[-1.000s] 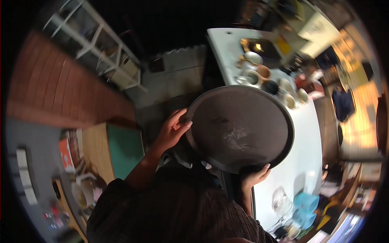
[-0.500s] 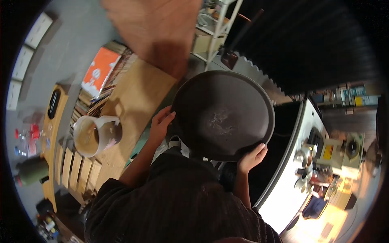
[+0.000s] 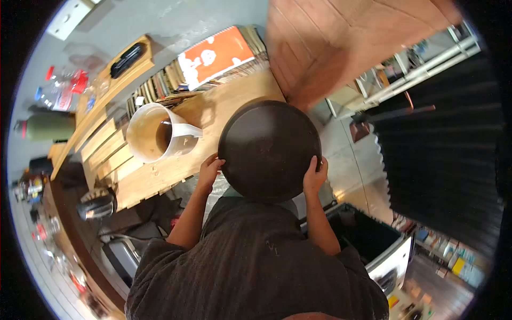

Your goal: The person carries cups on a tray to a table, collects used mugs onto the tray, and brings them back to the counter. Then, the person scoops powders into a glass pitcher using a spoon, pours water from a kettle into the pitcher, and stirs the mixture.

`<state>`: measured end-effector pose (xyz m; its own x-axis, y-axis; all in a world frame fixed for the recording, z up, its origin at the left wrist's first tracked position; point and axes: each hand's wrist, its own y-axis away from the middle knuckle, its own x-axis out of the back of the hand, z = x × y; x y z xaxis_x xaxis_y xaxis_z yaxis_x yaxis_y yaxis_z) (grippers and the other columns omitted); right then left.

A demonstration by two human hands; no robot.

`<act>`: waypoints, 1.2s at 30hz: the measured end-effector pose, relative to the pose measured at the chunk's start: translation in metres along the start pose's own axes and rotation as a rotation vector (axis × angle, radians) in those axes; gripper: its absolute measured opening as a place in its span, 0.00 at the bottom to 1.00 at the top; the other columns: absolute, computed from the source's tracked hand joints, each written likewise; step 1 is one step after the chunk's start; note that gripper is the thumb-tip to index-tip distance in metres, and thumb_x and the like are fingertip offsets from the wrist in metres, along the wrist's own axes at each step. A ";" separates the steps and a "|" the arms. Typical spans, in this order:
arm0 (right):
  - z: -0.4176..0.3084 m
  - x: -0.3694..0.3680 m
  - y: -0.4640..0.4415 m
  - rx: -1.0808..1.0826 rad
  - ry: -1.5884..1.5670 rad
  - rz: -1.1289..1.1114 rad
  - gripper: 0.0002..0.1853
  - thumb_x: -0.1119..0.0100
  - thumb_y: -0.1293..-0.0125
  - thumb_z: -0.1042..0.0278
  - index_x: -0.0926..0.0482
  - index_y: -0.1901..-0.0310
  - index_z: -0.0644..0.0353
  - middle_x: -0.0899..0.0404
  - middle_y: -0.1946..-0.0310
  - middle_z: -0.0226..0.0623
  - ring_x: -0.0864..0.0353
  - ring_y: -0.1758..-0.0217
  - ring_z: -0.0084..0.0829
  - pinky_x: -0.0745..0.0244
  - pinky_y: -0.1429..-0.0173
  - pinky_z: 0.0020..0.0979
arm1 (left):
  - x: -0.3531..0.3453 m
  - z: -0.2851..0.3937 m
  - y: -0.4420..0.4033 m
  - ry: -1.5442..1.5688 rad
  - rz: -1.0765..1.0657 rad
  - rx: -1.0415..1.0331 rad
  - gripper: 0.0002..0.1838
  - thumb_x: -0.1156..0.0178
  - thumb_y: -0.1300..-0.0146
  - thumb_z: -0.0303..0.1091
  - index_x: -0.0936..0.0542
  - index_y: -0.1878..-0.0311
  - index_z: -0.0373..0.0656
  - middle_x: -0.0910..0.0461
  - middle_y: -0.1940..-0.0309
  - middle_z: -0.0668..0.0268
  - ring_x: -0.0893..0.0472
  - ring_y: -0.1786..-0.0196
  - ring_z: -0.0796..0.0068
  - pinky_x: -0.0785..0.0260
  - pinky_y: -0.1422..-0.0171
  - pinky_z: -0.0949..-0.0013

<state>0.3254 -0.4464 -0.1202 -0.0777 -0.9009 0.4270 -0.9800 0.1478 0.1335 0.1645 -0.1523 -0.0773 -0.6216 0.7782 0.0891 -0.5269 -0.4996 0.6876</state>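
A round dark tray [image 3: 269, 152] with a raised rim is held level in front of my body. My left hand [image 3: 210, 172] grips its left edge, thumb over the rim. On the opposite edge, my right hand [image 3: 316, 176] has its fingers closed around the rim. The tray's far part overlaps the wooden bench [image 3: 240, 98] in view; whether it touches the bench I cannot tell. To the left of the tray stands a translucent plastic pitcher [image 3: 152, 133] with brownish liquid inside.
A row of books [image 3: 160, 82] and an orange spiral notebook [image 3: 216, 57] lie along the wall. Plastic bottles [image 3: 58, 93] stand at far left. A black bin-like opening [image 3: 354, 229] is at lower right, near a dark corrugated curtain [image 3: 442, 144].
My view and body have turned left, bringing the tray from beside the black-and-white counter to the wooden bench. Both hands still hold the tray; the whitish marks on it no longer show.
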 end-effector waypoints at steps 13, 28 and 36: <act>-0.034 -0.076 -0.101 0.312 0.138 -0.308 0.26 0.42 0.34 0.53 0.25 0.46 0.70 0.29 0.45 0.60 0.31 0.42 0.56 0.37 0.38 0.49 | -0.018 -0.037 -0.029 0.377 0.167 0.032 0.23 0.47 0.44 0.38 0.24 0.44 0.44 0.24 0.59 0.71 0.27 0.61 0.73 0.38 0.47 0.68; -0.041 -0.136 -0.111 0.423 0.312 -0.321 0.33 0.34 0.43 0.47 0.26 0.42 0.63 0.27 0.47 0.53 0.32 0.41 0.53 0.37 0.37 0.48 | -0.016 -0.006 -0.042 0.442 0.174 -0.221 0.27 0.45 0.34 0.42 0.30 0.36 0.38 0.26 0.40 0.62 0.31 0.36 0.70 0.46 0.30 0.69; -0.028 -0.124 -0.125 0.252 -0.042 -0.569 0.34 0.37 0.37 0.51 0.31 0.37 0.68 0.28 0.40 0.55 0.30 0.35 0.48 0.34 0.35 0.42 | -0.021 0.017 -0.007 0.462 -0.014 -0.322 0.39 0.47 0.33 0.47 0.47 0.26 0.38 0.40 0.28 0.61 0.46 0.24 0.67 0.62 0.23 0.63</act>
<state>0.4625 -0.3413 -0.1650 0.4673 -0.8262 0.3148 -0.8827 -0.4563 0.1128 0.1913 -0.1589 -0.0712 -0.7640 0.5749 -0.2931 -0.6427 -0.6375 0.4249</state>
